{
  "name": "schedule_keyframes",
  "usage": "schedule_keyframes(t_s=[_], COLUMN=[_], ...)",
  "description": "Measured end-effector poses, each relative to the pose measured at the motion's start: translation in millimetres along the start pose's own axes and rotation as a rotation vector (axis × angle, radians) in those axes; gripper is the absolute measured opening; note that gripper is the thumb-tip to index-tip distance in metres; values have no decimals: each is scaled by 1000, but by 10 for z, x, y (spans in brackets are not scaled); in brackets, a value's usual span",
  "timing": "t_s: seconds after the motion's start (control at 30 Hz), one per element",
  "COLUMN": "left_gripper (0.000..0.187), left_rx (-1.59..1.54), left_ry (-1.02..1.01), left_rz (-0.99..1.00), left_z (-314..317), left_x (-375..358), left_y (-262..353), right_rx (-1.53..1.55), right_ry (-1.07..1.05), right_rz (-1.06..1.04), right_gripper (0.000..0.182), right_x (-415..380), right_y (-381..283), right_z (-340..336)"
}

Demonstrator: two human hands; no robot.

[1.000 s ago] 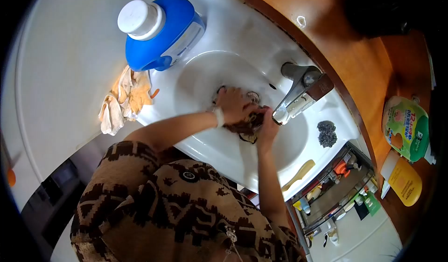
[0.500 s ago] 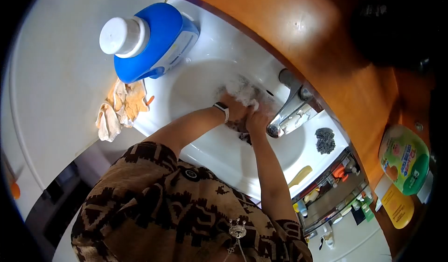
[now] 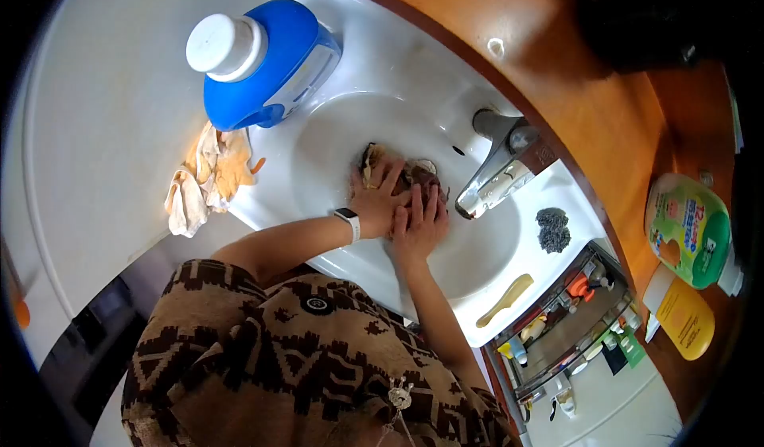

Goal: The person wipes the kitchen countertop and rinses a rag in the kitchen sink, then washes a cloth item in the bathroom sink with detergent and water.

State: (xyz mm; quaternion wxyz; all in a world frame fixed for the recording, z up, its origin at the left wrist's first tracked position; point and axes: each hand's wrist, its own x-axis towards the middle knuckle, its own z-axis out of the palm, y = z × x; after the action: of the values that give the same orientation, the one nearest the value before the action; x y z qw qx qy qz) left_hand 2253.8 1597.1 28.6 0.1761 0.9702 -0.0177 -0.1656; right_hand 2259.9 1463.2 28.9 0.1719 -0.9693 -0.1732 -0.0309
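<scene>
My left hand (image 3: 379,205), with a white-banded watch (image 3: 348,222) on its wrist, lies on a wet bundle of cloth (image 3: 371,161) in the washbasin (image 3: 326,141). The cloth is dark brown with cream patches, and much of it is covered by my hands. Beside it, my right hand (image 3: 422,226) rests on the cloth's right part. Both hands have their fingers stretched and apart, pressing from above. To the right of them juts the chrome faucet (image 3: 497,169), and no stream shows at its spout.
A large blue bottle (image 3: 263,65) with a white cap stands at the basin's upper left, near a stained cloth glove (image 3: 211,176). On the right rim lie a steel scrubber (image 3: 553,230) and a yellowish handle-like piece (image 3: 505,300). Green (image 3: 688,228) and yellow (image 3: 683,312) bottles are far right.
My hands have drawn away from the faucet, down and left, and spread out over the cloth. The white splash around them is gone. The view has shifted slightly.
</scene>
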Motion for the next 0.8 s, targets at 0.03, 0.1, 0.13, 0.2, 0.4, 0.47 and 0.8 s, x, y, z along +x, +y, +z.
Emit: schedule_keyframes(t_s=[0.03, 0.1, 0.13, 0.2, 0.4, 0.47, 0.8], left_gripper=[57, 59, 54, 54, 36, 33, 43], left_rx=[0, -76, -83, -69, -157, -193, -898], left_ry=[2, -151, -86, -212, -103, -351, 181], left_rz=[-5, 34, 62, 57, 67, 9, -455], left_z=[59, 251, 273, 307, 575, 289, 232], left_x=[63, 264, 364, 623, 1182, 1180, 371], left_y=[-17, -92, -116, -166, -270, -205, -397], right_rx=[2, 174, 165, 225, 153, 158, 1357], right_ry=[-1, -20, -76, -79, 14, -223, -282], right_rz=[-5, 81, 97, 94, -92, 92, 999], right_gripper=[44, 46, 45, 43, 31, 30, 27], right_x=[14, 125, 253, 414, 719, 760, 295], right_y=[60, 181, 192, 290, 713, 682, 804], right_z=[105, 327, 303, 445, 849, 777, 274])
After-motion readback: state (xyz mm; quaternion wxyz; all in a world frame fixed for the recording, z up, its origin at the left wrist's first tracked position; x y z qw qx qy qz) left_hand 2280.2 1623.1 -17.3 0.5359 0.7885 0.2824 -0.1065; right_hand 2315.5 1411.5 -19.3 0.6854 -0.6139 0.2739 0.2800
